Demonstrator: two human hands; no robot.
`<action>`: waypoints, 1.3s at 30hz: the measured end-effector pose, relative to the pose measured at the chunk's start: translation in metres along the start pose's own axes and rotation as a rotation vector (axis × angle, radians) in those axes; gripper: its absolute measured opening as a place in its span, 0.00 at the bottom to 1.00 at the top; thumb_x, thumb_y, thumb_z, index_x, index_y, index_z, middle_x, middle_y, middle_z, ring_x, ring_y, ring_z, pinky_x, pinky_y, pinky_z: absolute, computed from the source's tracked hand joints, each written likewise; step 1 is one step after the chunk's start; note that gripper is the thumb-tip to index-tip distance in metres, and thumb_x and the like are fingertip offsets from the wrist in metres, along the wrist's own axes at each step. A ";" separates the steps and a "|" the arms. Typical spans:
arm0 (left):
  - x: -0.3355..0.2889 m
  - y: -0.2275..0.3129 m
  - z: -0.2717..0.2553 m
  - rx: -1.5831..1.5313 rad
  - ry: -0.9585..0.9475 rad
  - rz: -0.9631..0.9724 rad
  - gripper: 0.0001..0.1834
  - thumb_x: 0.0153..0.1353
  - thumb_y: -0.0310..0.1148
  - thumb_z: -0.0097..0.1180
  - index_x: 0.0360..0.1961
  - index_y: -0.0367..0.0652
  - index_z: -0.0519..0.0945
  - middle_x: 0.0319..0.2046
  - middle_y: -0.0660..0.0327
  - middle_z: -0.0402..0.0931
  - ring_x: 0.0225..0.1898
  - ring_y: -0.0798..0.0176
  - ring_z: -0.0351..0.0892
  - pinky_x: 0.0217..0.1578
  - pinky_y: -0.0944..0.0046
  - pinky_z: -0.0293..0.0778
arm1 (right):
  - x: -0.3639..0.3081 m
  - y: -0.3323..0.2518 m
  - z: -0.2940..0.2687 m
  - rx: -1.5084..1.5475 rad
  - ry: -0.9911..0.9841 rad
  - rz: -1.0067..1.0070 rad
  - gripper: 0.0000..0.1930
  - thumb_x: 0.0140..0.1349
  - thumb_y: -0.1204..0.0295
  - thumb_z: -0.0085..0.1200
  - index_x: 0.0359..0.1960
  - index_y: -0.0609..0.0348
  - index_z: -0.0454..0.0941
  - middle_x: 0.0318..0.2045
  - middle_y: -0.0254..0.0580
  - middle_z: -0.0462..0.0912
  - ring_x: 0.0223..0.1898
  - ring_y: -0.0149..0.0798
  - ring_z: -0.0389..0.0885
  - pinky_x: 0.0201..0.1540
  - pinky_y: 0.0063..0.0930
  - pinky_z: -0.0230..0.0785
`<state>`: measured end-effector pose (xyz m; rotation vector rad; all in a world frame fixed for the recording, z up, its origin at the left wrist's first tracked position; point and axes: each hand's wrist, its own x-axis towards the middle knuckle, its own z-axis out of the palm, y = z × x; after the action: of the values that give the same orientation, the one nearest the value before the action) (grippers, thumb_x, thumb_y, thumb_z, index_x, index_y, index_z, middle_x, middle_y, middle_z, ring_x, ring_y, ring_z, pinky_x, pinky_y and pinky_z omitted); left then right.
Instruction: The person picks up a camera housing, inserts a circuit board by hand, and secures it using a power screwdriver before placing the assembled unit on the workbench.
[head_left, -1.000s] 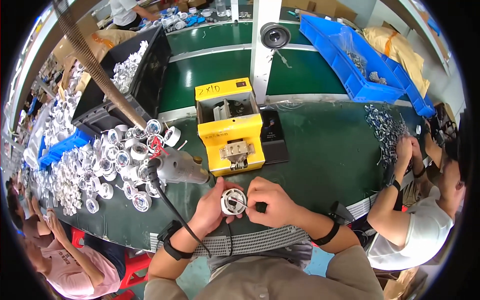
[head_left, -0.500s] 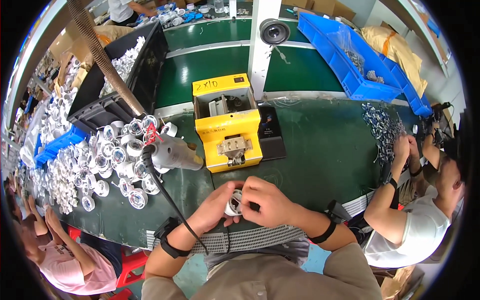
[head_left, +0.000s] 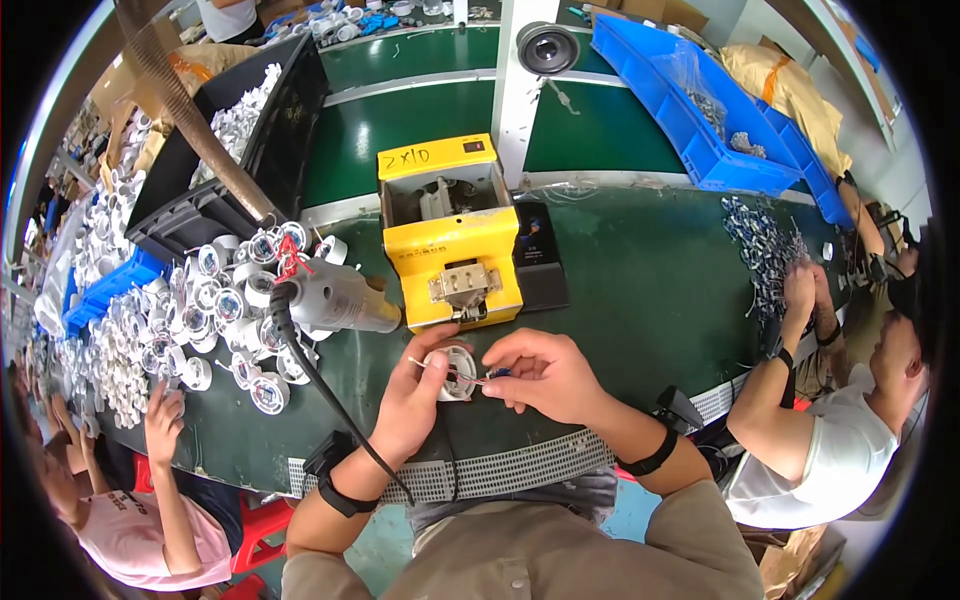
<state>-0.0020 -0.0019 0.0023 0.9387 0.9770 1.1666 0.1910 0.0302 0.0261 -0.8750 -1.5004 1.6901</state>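
My left hand (head_left: 405,408) is closed round a round white plastic housing (head_left: 460,388), its open face turned up, just in front of the yellow bench machine (head_left: 450,247). Thin wires, red ones among them, run out of the housing toward my right hand (head_left: 552,377). Between that hand's thumb and fingers is a small dark blue circuit board (head_left: 498,373), pinched at the housing's right side. Left of the machine lies a grey corded tool (head_left: 340,300) with a tapered end. Its black cable (head_left: 330,385) passes beside my left forearm.
Many white housings with wires (head_left: 225,310) are heaped at the left, near a black crate (head_left: 290,130) of white parts. Blue bins (head_left: 690,120) stand at the far right. Small wired parts (head_left: 760,260) lie before a co-worker at the right. Another co-worker sits at the left.
My hands have moved apart, showing the housing's open face and the wires; the circuit board now shows in my right fingers. The left co-worker's hand has risen toward the white parts.
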 end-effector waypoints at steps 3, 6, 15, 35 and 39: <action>0.001 -0.007 -0.004 -0.011 -0.156 0.033 0.23 0.73 0.43 0.37 0.62 0.40 0.63 0.56 0.57 0.69 0.52 0.66 0.70 0.56 0.65 0.64 | -0.001 0.012 0.001 0.106 -0.028 -0.007 0.09 0.58 0.79 0.59 0.41 0.64 0.76 0.27 0.37 0.81 0.24 0.25 0.79 0.23 0.18 0.72; -0.003 -0.004 0.007 -0.165 -0.164 0.043 0.24 0.73 0.43 0.36 0.63 0.40 0.62 0.59 0.56 0.66 0.54 0.66 0.68 0.57 0.65 0.63 | 0.001 0.016 0.011 0.185 0.028 -0.026 0.08 0.58 0.82 0.58 0.40 0.66 0.76 0.30 0.40 0.80 0.25 0.29 0.81 0.27 0.20 0.77; -0.001 -0.014 0.003 -0.107 -0.218 0.018 0.27 0.72 0.48 0.35 0.64 0.41 0.58 0.60 0.53 0.62 0.59 0.58 0.65 0.60 0.58 0.62 | 0.002 0.013 0.013 -0.167 0.149 -0.147 0.07 0.55 0.81 0.61 0.36 0.65 0.79 0.30 0.39 0.81 0.27 0.27 0.81 0.28 0.18 0.74; -0.006 0.000 0.002 0.102 -0.221 -0.043 0.33 0.63 0.26 0.54 0.68 0.42 0.57 0.59 0.58 0.65 0.57 0.64 0.68 0.55 0.64 0.69 | 0.010 0.012 0.005 -0.369 0.171 -0.233 0.12 0.48 0.79 0.66 0.35 0.64 0.79 0.35 0.41 0.81 0.38 0.34 0.82 0.42 0.26 0.74; -0.004 0.002 0.004 -0.035 -0.197 -0.121 0.28 0.63 0.23 0.51 0.64 0.38 0.62 0.51 0.59 0.72 0.49 0.68 0.73 0.47 0.66 0.78 | 0.015 0.015 0.004 -0.457 0.148 -0.263 0.11 0.49 0.78 0.66 0.35 0.64 0.79 0.32 0.41 0.82 0.37 0.35 0.82 0.40 0.25 0.73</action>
<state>0.0005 -0.0055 0.0059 0.9343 0.8398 0.9674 0.1794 0.0396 0.0114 -0.9587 -1.8401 1.0869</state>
